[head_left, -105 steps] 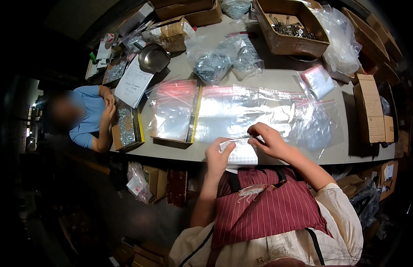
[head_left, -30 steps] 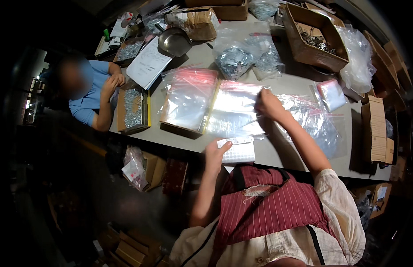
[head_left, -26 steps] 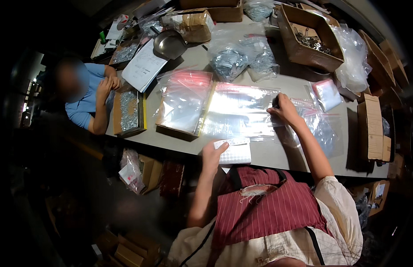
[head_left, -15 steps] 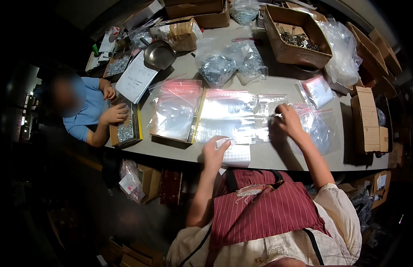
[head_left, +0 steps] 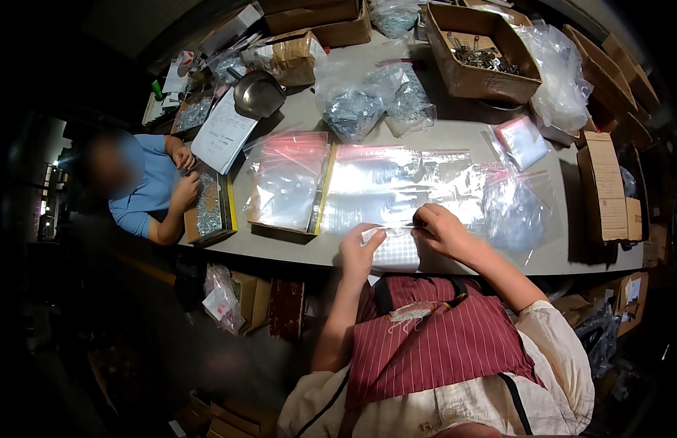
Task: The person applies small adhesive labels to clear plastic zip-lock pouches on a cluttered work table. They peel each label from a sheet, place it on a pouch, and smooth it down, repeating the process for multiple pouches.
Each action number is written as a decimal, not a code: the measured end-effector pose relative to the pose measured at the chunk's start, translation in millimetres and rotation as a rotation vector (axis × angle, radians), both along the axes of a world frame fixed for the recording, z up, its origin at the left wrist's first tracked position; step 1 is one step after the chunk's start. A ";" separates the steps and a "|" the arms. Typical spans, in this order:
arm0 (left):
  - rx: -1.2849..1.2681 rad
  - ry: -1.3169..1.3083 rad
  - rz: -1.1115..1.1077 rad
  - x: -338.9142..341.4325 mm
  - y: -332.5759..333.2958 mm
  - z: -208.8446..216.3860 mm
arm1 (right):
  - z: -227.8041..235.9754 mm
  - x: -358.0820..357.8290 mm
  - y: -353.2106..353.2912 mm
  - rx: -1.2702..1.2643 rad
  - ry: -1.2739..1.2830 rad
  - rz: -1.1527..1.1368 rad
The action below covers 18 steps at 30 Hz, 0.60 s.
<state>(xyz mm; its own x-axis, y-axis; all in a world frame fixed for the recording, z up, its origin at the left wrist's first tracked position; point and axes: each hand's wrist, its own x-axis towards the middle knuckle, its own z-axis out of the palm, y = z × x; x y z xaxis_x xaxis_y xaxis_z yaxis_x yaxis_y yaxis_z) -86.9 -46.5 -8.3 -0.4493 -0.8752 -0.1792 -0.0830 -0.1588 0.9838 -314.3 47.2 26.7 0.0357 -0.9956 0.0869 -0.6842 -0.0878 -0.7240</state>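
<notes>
My left hand (head_left: 359, 250) grips a white sheet of small round stickers (head_left: 397, 255) at the table's front edge, thumb on top. At the sheet's upper right corner is my right hand (head_left: 444, 233), its fingers pinched together; whatever lies between the fingertips is too small to make out. Just beyond both hands, clear zip bags (head_left: 382, 182) with red strips lie flat in an overlapping row. More clear bags (head_left: 515, 212) are spread to the right of my right hand. Left of the row, a shallow box (head_left: 281, 228) holds a stack of similar bags.
At the left, a co-worker in a blue shirt (head_left: 152, 157) has both hands by a box of small metal parts (head_left: 210, 208). Bags of metal parts (head_left: 351, 109), a metal scoop (head_left: 258, 93) and a carton of metal pieces (head_left: 484, 80) stand farther back. An upright carton (head_left: 602, 190) is at right.
My right hand has come left and nearer, from the spread bags to the sticker sheet's corner. My left hand still holds the sheet, slightly farther right. The co-worker's nearer hand has drawn back from the parts box.
</notes>
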 end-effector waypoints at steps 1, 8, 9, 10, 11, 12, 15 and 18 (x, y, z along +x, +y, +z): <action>0.056 0.035 -0.001 0.2 0.3 -0.8 | 0.3 1.6 1.4 -0.026 0.020 -0.014; 0.326 0.088 0.013 9.3 -3.0 -5.6 | 6.8 7.1 -0.2 -0.294 0.112 0.037; 0.328 0.089 0.010 10.4 -3.6 -6.9 | -1.7 2.8 -7.1 -0.301 0.062 -0.004; 0.332 0.090 0.004 10.7 -3.8 -7.5 | -11.0 -2.9 -14.6 -0.305 0.014 -0.047; 0.336 0.091 0.000 11.2 -3.8 -8.1 | -20.8 -10.3 -25.9 -0.264 0.012 -0.147; 0.318 0.074 -0.019 10.0 -3.7 -11.7 | -34.7 -19.7 -39.2 -0.298 0.137 -0.221; 0.239 0.030 -0.061 3.4 -1.9 -19.6 | -61.3 -32.2 -63.0 -0.282 0.326 -0.285; 0.104 -0.036 -0.060 -2.1 0.1 -19.6 | -73.8 -34.6 -67.0 -0.307 0.503 -0.353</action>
